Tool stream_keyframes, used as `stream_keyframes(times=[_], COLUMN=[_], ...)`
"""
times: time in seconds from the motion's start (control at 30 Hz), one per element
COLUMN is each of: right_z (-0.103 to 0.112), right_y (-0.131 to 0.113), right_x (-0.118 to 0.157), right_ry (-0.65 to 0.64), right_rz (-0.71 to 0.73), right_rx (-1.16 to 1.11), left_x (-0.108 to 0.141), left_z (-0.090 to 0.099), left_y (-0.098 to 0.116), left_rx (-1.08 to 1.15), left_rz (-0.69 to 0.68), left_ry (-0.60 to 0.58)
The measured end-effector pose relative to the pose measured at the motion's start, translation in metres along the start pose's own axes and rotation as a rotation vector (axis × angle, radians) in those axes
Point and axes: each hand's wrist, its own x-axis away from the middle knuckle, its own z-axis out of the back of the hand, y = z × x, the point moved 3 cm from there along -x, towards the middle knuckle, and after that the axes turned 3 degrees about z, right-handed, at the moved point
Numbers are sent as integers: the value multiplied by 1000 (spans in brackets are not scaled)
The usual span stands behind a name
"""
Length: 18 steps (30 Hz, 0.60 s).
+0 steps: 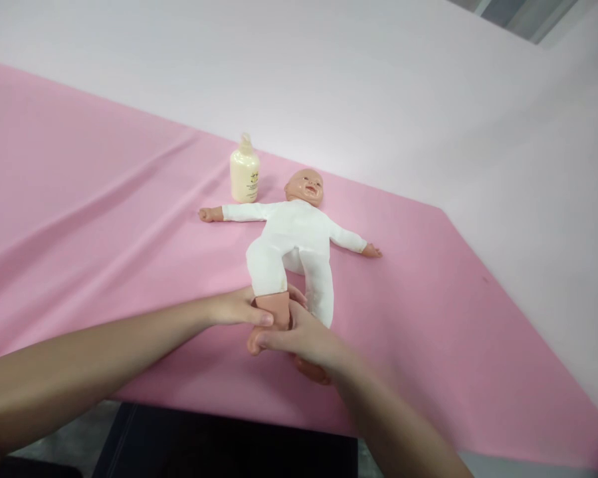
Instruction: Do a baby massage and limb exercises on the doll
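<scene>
A baby doll (299, 229) with a white cloth body lies on its back, head away from me and arms spread wide. Both my hands are closed round its lower leg (273, 309) on the left side of the view. My left hand (244, 307) grips the shin, its thumb across the front and fingers behind. My right hand (299, 334) holds lower down by the ankle, thumb near the foot. The doll's other foot (311, 370) shows partly beneath my right wrist. Beyond the doll's outstretched arm stands a cream pump bottle (245, 174), upright.
A pink cloth (418, 332) with creases at the left covers the near part of the surface. Behind it and to the right spreads a white surface (379, 86). Dark fabric (229, 441) shows below the near edge.
</scene>
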Motion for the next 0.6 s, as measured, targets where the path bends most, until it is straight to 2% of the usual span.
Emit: stream_keyframes(times=[0.27, 0.6], right_z=[0, 1], right_y=[-2, -3], right_x=[-6, -6], right_ry=[-17, -59], right_rz=[34, 56], right_rx=[103, 147], left_x=[-1, -2], left_z=[2, 1], left_y=[0, 1], left_rx=[-17, -12], left_rz=[-10, -25], left_ry=[51, 34])
